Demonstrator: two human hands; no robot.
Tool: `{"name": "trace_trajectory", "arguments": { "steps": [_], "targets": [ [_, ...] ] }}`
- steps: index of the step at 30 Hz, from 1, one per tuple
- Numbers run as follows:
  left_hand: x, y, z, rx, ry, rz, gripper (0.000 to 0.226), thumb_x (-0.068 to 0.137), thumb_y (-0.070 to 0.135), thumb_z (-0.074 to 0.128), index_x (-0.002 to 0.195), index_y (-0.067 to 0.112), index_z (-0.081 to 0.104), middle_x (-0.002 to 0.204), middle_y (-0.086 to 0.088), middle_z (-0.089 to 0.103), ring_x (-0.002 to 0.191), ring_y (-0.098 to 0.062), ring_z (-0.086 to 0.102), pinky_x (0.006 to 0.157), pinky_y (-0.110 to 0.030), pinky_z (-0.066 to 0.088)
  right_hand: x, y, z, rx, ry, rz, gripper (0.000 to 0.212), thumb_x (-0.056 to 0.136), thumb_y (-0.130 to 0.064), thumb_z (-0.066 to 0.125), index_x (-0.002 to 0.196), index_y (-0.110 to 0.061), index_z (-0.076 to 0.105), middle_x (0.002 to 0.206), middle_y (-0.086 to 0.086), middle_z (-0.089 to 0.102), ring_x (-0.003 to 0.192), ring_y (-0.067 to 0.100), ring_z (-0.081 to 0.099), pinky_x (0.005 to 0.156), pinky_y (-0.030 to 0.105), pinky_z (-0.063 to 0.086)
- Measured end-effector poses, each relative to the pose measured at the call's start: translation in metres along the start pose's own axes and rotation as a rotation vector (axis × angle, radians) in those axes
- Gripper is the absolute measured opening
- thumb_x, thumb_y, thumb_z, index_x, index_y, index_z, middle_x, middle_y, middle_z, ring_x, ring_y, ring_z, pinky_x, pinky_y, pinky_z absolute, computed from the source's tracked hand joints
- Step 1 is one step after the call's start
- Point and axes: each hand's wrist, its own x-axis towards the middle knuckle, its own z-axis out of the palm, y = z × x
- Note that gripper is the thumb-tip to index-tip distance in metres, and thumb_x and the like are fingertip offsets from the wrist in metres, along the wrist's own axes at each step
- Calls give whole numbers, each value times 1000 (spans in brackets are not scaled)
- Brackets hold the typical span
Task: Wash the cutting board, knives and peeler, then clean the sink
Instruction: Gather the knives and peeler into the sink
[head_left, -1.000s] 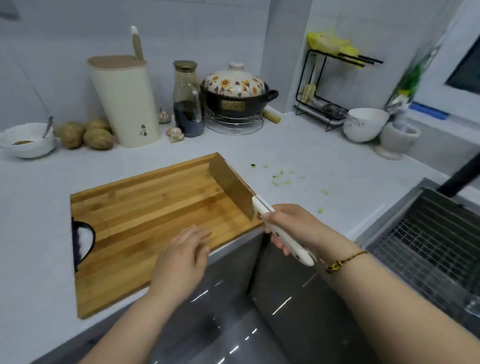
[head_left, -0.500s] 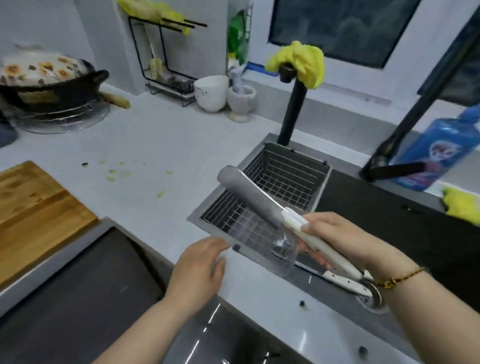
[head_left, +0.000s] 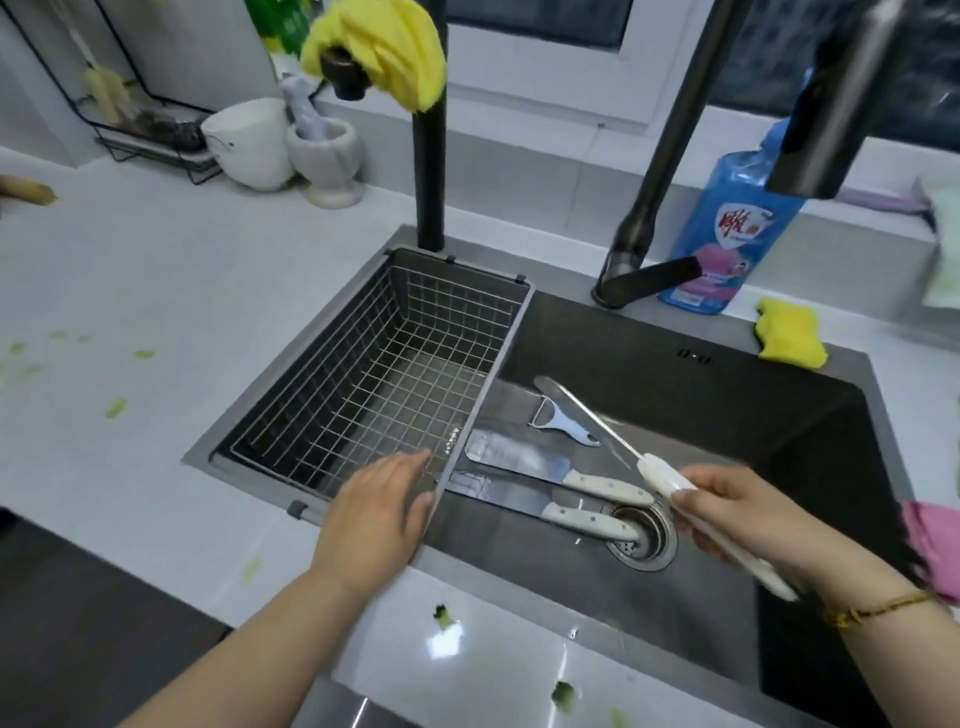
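Note:
My right hand (head_left: 748, 512) grips the white handle of a cleaver (head_left: 587, 413), held edge-on over the dark sink (head_left: 701, 415). On the sink floor lie two white-handled knives (head_left: 519, 460) (head_left: 524, 499), their handles reaching the round drain (head_left: 644, 535). A metal peeler (head_left: 563, 422) lies just behind them. My left hand (head_left: 376, 512) hovers flat with straight fingers over the front corner of the wire basket (head_left: 384, 364) set in the sink's left side. The cutting board is out of view.
Two dark taps rise behind the sink, one (head_left: 428, 156) draped with a yellow cloth (head_left: 379, 44), the other (head_left: 654, 171) on the right. A blue detergent bottle (head_left: 727, 228), a yellow sponge (head_left: 789, 338), a white bowl (head_left: 249, 143) and a mortar (head_left: 324, 156) stand around. Green scraps dot the counter.
My view swung right from the cutting board to the sink. My right hand carried the cleaver from the board over to the sink basin; my left hand followed to the basket.

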Motion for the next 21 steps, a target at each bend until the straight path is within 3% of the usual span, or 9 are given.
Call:
{"name": "trace_trajectory", "arguments": {
  "steps": [4,7,8,10,12,14,17,19,21],
  "targets": [
    [2,-1,2,124,6,30,38,88,33,48,116,12,62,103,-4,70,95,-24,68,82,-38,51,20,37,9,-194,-5,4,8,88,-9,54,93,-10,61,53,-9,53,37,2,46,40,14,35],
    [4,-1,2,178,-36,33,45,85,38,37,108,13,66,95,-3,72,87,-22,70,74,-37,53,41,58,26,-411,23,-82,28,88,-17,55,116,-14,56,103,-4,63,83,-6,58,67,11,38],
    [4,-2,3,168,-38,31,47,85,39,37,110,12,66,97,-4,72,88,-24,69,76,-39,53,49,67,32,-528,35,-111,33,89,-23,54,122,-18,53,119,-3,59,103,5,57,79,15,36],
    [4,-2,4,139,-26,24,51,88,43,35,115,10,62,99,-6,71,90,-25,69,77,-43,52,61,79,42,-785,9,-167,37,90,-33,47,125,-22,48,129,-2,54,116,19,52,88,22,36],
    [4,-4,6,160,4,46,59,94,51,24,117,10,60,98,-6,71,88,-25,69,75,-43,53,69,87,51,-949,-12,-267,46,85,-41,35,120,-18,53,120,1,60,105,20,60,82,24,44],
    [6,-3,7,145,3,50,65,95,53,14,118,11,59,99,-6,71,89,-25,69,76,-44,54,77,93,57,-1020,-11,-413,57,72,-45,27,106,-18,64,98,-2,70,77,13,68,63,19,49],
    [9,-4,9,135,-6,39,63,95,53,17,118,11,58,100,-6,70,90,-26,68,78,-44,53,95,113,72,-1049,-144,-489,73,73,-46,14,120,-8,55,111,9,64,90,24,66,73,28,50],
    [9,-4,12,139,10,36,57,92,49,27,117,10,59,100,-7,70,90,-27,68,79,-43,52,102,116,79,-1060,-110,-529,63,79,-42,20,109,-4,60,101,13,66,80,26,67,65,27,50],
    [10,-4,12,140,7,31,59,94,50,23,118,10,58,101,-7,69,92,-27,67,80,-44,51,107,121,85,-1051,-214,-486,52,79,-37,27,100,-6,62,85,10,68,67,23,68,54,23,48]
  ]
}}
